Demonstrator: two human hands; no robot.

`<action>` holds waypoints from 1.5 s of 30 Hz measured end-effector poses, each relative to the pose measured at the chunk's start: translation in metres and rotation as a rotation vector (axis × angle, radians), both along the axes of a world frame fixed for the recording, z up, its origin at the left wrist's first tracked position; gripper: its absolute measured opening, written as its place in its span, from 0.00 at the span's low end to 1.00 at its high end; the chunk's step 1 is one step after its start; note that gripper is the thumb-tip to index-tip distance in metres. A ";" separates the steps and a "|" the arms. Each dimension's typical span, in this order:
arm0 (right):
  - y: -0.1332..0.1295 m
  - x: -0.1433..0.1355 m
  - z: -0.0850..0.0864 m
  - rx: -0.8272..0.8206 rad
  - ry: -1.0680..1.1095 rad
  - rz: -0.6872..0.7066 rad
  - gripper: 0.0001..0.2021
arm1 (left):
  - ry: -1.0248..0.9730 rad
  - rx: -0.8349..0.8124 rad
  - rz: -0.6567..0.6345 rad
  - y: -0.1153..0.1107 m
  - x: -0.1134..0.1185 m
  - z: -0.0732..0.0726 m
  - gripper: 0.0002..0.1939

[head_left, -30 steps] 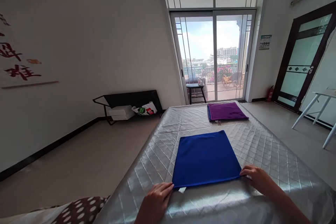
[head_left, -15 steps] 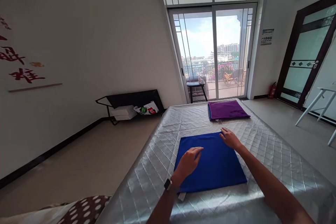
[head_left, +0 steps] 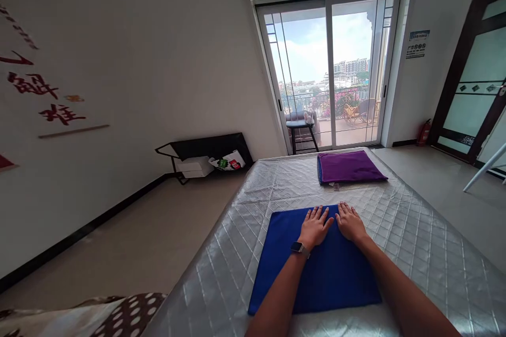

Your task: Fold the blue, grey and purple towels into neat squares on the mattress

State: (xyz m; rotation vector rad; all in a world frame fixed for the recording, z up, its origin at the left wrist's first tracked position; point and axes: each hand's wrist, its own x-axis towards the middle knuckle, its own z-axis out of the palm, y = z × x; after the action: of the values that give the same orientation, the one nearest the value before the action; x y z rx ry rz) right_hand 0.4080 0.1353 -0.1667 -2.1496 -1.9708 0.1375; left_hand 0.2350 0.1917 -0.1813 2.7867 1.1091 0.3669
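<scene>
A blue cloth (head_left: 328, 279), folded into a flat rectangle, lies on the silvery quilted mattress (head_left: 221, 268). My left hand (head_left: 314, 227) rests flat near its far edge, fingers spread, with a watch (head_left: 299, 248) on the wrist. Close beside it, my right hand (head_left: 350, 222) presses palm down at the far right part of the cloth, fingers stretched out. Neither hand grips anything. Farther back on the mattress sits a folded purple cloth (head_left: 351, 166) with blue showing at its left side and a small label at the near edge.
Brown polka-dot fabric (head_left: 130, 313) lies at the lower left. Against the wall stands a black rack (head_left: 209, 147) with a white box (head_left: 195, 167) and a printed bag (head_left: 229, 161). Beyond the mattress are a stool (head_left: 301, 125) and sliding glass doors (head_left: 329, 79). A fire extinguisher (head_left: 424, 132) stands right.
My left hand has moved forward and right, flattening onto the cloth near its far edge beside my right hand. My right hand has also come down flat. The view has shifted slightly left.
</scene>
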 end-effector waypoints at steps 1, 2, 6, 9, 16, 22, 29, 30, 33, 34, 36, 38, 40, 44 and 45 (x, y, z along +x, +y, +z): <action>0.000 -0.001 0.002 -0.012 -0.007 -0.012 0.29 | 0.008 -0.005 0.085 0.002 -0.013 -0.002 0.26; -0.001 -0.001 0.003 -0.025 -0.011 -0.019 0.29 | 0.019 -0.010 0.170 0.004 -0.030 -0.003 0.27; -0.003 -0.001 0.007 -0.048 -0.001 -0.015 0.30 | 0.071 -0.019 0.415 0.016 -0.107 -0.004 0.31; -0.002 0.001 0.004 -0.047 -0.002 -0.010 0.30 | 0.097 -0.023 0.491 0.025 -0.143 -0.007 0.34; -0.002 0.006 0.001 -0.025 -0.013 -0.009 0.30 | 0.102 -0.003 0.493 0.033 -0.148 -0.022 0.35; -0.009 0.006 0.004 -0.089 0.022 0.024 0.32 | 0.102 -0.015 0.513 0.033 -0.149 -0.021 0.36; -0.008 0.005 0.000 -0.085 0.028 0.007 0.32 | 0.132 -0.032 0.524 0.032 -0.147 -0.020 0.36; -0.008 0.004 0.000 -0.085 0.027 0.004 0.32 | 0.135 -0.031 0.522 0.032 -0.148 -0.018 0.35; -0.009 0.002 0.002 -0.088 0.020 -0.005 0.32 | 0.141 -0.027 0.524 0.029 -0.151 -0.007 0.34; -0.009 0.002 0.003 -0.086 0.021 -0.006 0.32 | 0.137 -0.022 0.526 0.026 -0.151 -0.001 0.34; -0.009 0.001 0.003 -0.079 0.028 -0.005 0.32 | 0.107 -0.002 0.507 0.018 -0.145 0.012 0.36; -0.008 0.000 0.002 -0.069 0.035 -0.003 0.32 | 0.068 0.027 0.437 0.003 -0.124 0.023 0.37; -0.007 0.000 0.000 -0.064 0.034 -0.005 0.32 | 0.050 0.051 0.315 -0.017 -0.088 0.028 0.36; -0.006 0.003 -0.004 -0.052 0.006 0.013 0.31 | 0.024 0.089 0.046 -0.057 0.003 0.020 0.30; -0.006 0.004 -0.004 -0.053 0.000 0.027 0.30 | -0.002 0.093 0.008 -0.063 0.021 0.016 0.30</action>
State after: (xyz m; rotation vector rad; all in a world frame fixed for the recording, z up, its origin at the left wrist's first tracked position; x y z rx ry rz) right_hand 0.4118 0.1292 -0.1712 -2.1554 -2.0193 0.1963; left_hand 0.2562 0.1283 -0.1654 2.8624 1.1305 0.4333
